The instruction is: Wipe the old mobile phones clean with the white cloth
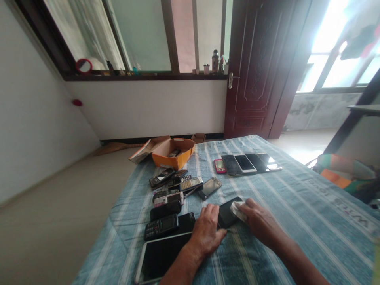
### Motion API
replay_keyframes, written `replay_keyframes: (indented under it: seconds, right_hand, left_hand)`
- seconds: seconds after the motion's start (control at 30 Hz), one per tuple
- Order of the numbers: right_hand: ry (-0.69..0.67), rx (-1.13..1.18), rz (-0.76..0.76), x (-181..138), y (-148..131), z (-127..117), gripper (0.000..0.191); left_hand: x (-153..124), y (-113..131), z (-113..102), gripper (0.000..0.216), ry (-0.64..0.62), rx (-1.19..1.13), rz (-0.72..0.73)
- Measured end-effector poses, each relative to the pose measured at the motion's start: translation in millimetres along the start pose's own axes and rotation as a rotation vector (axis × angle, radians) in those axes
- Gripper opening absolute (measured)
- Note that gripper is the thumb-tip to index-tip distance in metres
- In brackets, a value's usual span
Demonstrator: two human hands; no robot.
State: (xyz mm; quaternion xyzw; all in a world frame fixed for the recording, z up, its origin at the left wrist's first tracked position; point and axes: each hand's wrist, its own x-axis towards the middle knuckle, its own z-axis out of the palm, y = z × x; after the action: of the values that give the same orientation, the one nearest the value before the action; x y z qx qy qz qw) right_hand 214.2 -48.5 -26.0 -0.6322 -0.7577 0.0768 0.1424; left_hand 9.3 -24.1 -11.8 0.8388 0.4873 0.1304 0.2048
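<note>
A black smartphone (pixel 228 213) lies screen up on the blue striped cloth. My left hand (pixel 206 227) grips its near left end, thumb along the lower edge and fingers bent at the upper side. Pinched in my right hand (pixel 258 215) is a crumpled white tissue (pixel 238 210), pressed on the far right part of the screen. Just beyond lies a grey touchscreen phone (pixel 210 188). A white tablet (pixel 163 255) sits left of my left forearm, partly hidden by it. Above it are a black keypad phone (pixel 162 226) and several other old phones.
An open orange cardboard box (pixel 175 160) with phones inside stands at the bed's far left edge. A pink phone (pixel 220 166) and a row of smartphones, one of them white (pixel 245 164), lie at the far right. Behind are a dark red door (pixel 255 71) and a window ledge (pixel 148 77).
</note>
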Motion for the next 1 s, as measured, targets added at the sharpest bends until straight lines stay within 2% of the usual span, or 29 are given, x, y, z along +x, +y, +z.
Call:
replay_keyframes:
  seconds: [0.13,0.33,0.63,0.8,1.0]
  right_hand:
    - [0.016,0.010,-0.055,0,-4,1,0.038]
    - [0.054,-0.081,-0.175,1,-22,13,0.020]
    - [0.137,-0.100,-0.348,1,-36,27,0.012]
    - [0.158,-0.110,-0.388,2,-46,32,0.011]
    - [0.160,-0.065,-0.436,3,-55,36,0.010]
  left_hand:
    - [0,-1,1,0.041,0.007,0.005,0.003]
    - [1,-5,2,0.045,0.002,-0.002,0.028]
    - [4,-8,-1,0.073,-0.064,-0.013,0.025]
    - [5,-10,-1,0.076,-0.068,-0.012,0.042]
    - [3,-8,-5,0.069,-0.063,-0.018,0.058]
